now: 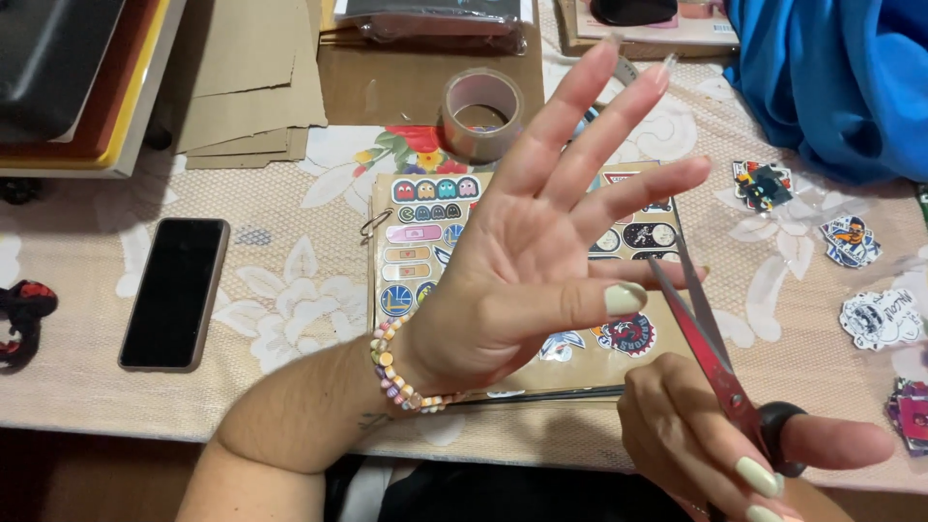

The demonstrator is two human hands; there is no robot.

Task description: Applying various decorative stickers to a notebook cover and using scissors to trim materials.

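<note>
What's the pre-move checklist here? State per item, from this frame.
1. Right hand grips scissors: ok.
2. Blades open: ok, slightly parted.
3. Left hand holds a piece of tape: cannot tell; it is spread open, something clear at the fingertips.
4. Left fingers clear of blades: not ok, thumb right beside the tips.
5. Sticker-covered board flat on table: ok.
6. Tape roll within reach: ok, behind the board.
</note>
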